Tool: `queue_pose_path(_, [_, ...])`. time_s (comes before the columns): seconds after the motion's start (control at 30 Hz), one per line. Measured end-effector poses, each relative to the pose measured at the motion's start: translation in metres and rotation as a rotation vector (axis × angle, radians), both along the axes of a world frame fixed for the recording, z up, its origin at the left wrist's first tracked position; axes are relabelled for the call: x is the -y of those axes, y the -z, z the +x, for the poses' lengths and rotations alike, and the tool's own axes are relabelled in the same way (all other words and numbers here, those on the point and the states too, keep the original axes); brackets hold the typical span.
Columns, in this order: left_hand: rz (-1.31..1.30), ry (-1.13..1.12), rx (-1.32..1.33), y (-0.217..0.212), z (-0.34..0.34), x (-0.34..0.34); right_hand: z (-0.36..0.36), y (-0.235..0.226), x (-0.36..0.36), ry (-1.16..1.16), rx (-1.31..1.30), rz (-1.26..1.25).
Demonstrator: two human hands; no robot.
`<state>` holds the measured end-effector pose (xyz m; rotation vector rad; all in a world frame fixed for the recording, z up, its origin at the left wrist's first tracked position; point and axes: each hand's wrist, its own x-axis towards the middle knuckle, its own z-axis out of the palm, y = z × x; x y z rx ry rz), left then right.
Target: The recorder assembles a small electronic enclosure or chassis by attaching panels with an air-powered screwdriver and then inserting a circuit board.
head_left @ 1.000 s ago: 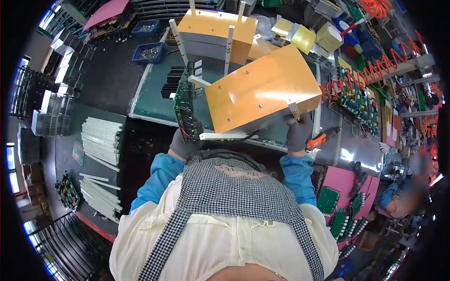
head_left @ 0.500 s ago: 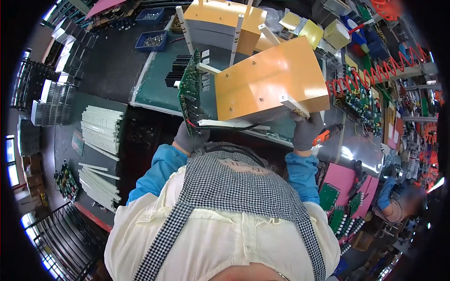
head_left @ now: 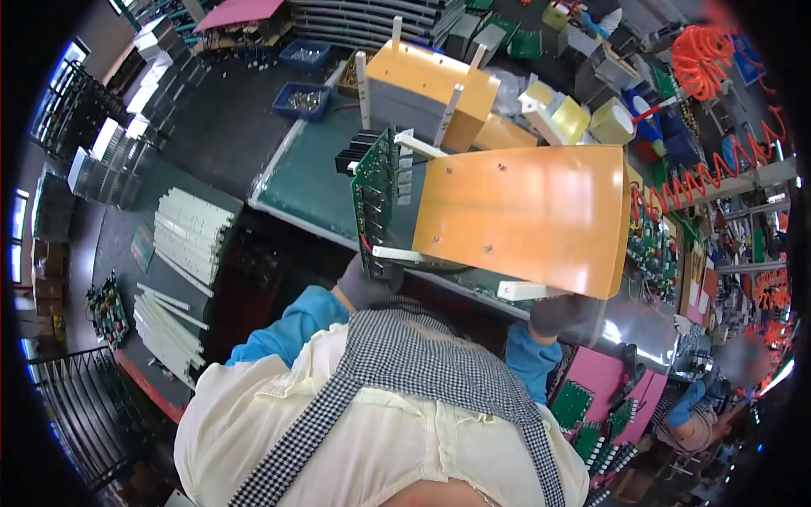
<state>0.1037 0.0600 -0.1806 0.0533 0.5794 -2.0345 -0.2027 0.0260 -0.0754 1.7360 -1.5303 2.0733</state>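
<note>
Between my two grey-gloved hands is an assembly with a broad glossy orange panel [head_left: 519,211], white drilled bars and a green circuit board [head_left: 374,198] standing along its left side. My left hand [head_left: 369,286] is closed at the board's lower end, beside a white bar [head_left: 397,253]; its fingertips are partly hidden. Under the panel's near right corner, my right hand [head_left: 564,315] is closed round the edge next to another white bar [head_left: 524,291]. The panel tilts with its face toward me. Black finned parts [head_left: 356,152] jut from the board's far side.
A similar orange-topped unit [head_left: 435,76] with upright white bars stands behind, on the green bench [head_left: 296,186]. Stacks of white bars [head_left: 190,237] lie to the left. Blue bins of small hardware [head_left: 302,101] sit at far left. A red coiled hose [head_left: 701,177] hangs right; a co-worker [head_left: 688,418] is lower right.
The assembly has swung and tipped so the orange panel faces me more fully, its right end lower. My right hand has moved down with it. The whole view has shifted somewhat.
</note>
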Motion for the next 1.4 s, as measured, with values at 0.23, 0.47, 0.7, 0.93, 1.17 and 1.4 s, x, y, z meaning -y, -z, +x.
queue_pose_path(0.23, [0.036, -0.019, 0.055, 0.008, -0.022, 0.013, -0.009, 0.002, -0.008, 0.091, -0.024, 0.013])
queue_pose_path(0.47, [0.053, 0.010, -0.009, -0.004, -0.035, 0.012, -0.007, -0.005, -0.016, 0.079, -0.002, 0.067])
queue_pose_path(0.7, [-0.027, 0.083, -0.079, 0.004, -0.053, 0.030, -0.009, 0.005, -0.016, 0.212, 0.154, 0.178])
queue_pose_path(0.93, [-0.105, 0.102, -0.076, 0.015, -0.044, 0.050, -0.018, -0.005, -0.023, 0.288, -0.008, 0.250])
queue_pose_path(1.17, [-0.130, 0.144, -0.168, 0.010, -0.053, 0.058, -0.008, -0.017, -0.017, 0.222, 0.190, 0.204])
queue_pose_path(1.4, [-0.419, 0.068, 0.292, 0.021, -0.041, 0.067, -0.020, -0.026, -0.014, 0.352, -0.278, 0.151])
